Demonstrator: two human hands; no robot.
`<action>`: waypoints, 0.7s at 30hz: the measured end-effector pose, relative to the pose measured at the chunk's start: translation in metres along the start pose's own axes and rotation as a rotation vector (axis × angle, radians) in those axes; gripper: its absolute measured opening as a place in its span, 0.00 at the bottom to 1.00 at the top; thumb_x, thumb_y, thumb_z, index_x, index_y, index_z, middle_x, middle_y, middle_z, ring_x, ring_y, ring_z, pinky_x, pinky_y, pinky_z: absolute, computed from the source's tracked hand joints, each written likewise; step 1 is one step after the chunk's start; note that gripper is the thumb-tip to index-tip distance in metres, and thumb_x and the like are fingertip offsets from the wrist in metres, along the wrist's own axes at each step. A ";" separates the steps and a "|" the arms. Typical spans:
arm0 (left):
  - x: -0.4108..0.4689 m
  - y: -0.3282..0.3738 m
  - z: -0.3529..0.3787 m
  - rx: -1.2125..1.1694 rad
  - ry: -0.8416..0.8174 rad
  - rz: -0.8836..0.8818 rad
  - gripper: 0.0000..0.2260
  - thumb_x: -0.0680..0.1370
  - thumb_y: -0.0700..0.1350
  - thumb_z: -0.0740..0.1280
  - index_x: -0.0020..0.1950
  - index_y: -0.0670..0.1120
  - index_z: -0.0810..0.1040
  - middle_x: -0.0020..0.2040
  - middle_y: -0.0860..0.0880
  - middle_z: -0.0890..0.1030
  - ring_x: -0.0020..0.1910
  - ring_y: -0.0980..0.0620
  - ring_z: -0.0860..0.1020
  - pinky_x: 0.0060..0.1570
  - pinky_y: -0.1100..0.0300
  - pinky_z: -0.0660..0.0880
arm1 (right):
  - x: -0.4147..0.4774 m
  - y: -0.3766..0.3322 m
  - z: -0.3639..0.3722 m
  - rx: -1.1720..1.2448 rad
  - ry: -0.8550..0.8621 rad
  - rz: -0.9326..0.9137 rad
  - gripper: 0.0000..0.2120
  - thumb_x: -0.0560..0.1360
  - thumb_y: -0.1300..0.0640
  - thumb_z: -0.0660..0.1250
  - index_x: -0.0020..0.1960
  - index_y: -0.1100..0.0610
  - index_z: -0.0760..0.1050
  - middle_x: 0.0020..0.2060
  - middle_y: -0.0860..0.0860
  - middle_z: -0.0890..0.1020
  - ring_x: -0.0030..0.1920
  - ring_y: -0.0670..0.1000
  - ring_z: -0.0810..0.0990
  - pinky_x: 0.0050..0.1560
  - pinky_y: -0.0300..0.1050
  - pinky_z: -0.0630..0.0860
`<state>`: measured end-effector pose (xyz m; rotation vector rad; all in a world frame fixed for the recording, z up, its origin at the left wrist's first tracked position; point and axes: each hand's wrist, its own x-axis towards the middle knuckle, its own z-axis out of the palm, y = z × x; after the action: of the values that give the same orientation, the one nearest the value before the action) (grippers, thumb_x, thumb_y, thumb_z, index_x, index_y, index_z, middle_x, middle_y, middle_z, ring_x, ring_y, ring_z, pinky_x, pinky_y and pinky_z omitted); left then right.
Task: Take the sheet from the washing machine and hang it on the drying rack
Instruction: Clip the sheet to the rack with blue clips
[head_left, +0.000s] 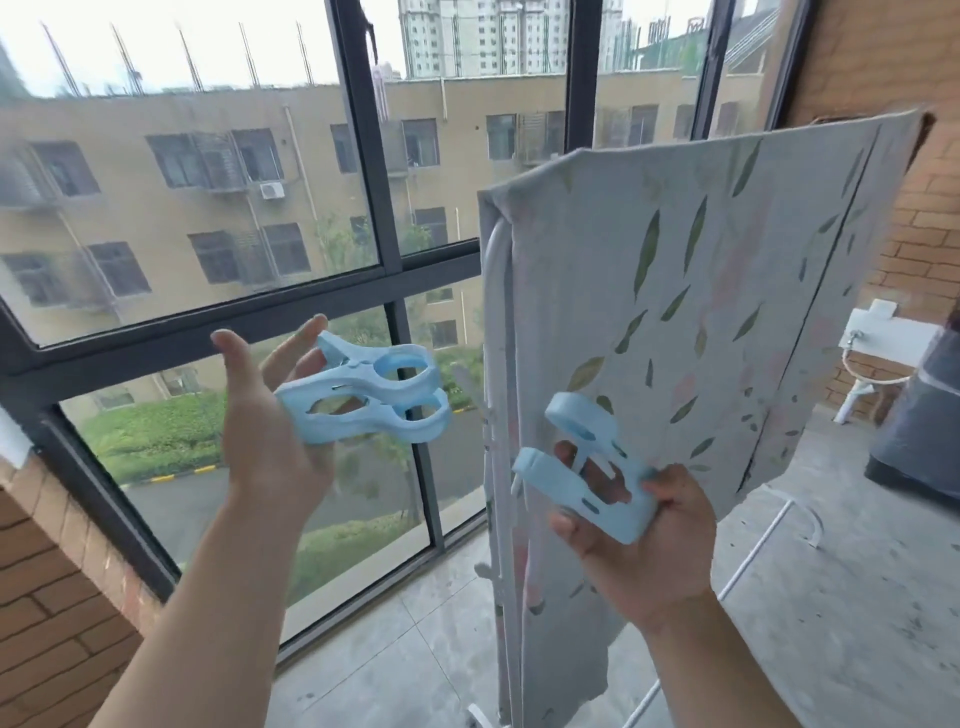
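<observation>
Since the leaf-printed sheet (727, 312) already hung draped over the top rail of the white drying rack (497, 270), above and beyond the right hand (654, 551), the hanging step appeared largely complete and securing it was judged to be the step in hand. The near edge of the sheet fell just beyond the right hand's fingertips.

The right hand gripped a large blue clothes peg (587, 483), fingers curled round its handles and one finger showing through the opening. Its jaws pointed up and away towards the sheet, an attitude suited to clamping.

The left hand (260, 431) cradled a second blue peg (363, 395) on loosely extended fingers, thumb lifted clear. This peg lay level and well short of the rack, probably held in reserve.

Beyond the left hand stood the dark-framed window (384, 197). Far to the right of the right hand a wall-mounted basin (883, 343) was visible.
</observation>
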<state>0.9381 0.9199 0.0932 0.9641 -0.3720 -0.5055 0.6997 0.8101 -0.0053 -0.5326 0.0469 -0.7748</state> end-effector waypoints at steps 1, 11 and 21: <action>-0.004 0.010 0.010 -0.002 -0.016 0.036 0.35 0.80 0.70 0.48 0.59 0.48 0.85 0.54 0.46 0.85 0.48 0.47 0.84 0.44 0.53 0.80 | 0.004 -0.007 0.008 0.003 -0.012 -0.026 0.22 0.63 0.52 0.70 0.55 0.57 0.82 0.51 0.57 0.81 0.51 0.57 0.77 0.39 0.48 0.74; -0.047 0.067 0.142 0.244 -0.107 0.528 0.31 0.82 0.66 0.42 0.53 0.57 0.84 0.46 0.57 0.85 0.48 0.52 0.84 0.47 0.51 0.82 | 0.041 -0.100 0.074 -0.061 0.219 -0.323 0.19 0.79 0.41 0.64 0.56 0.55 0.81 0.45 0.54 0.84 0.45 0.55 0.83 0.44 0.50 0.80; -0.025 0.050 0.204 0.566 -0.310 0.711 0.28 0.79 0.69 0.44 0.47 0.62 0.84 0.42 0.53 0.85 0.44 0.52 0.84 0.42 0.49 0.80 | 0.060 -0.186 0.088 -0.275 0.377 -0.553 0.15 0.75 0.46 0.72 0.58 0.51 0.79 0.44 0.50 0.80 0.46 0.50 0.81 0.56 0.51 0.79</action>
<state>0.8248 0.8186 0.2404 1.2078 -1.1290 0.1237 0.6417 0.6983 0.1684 -0.6640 0.3712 -1.4164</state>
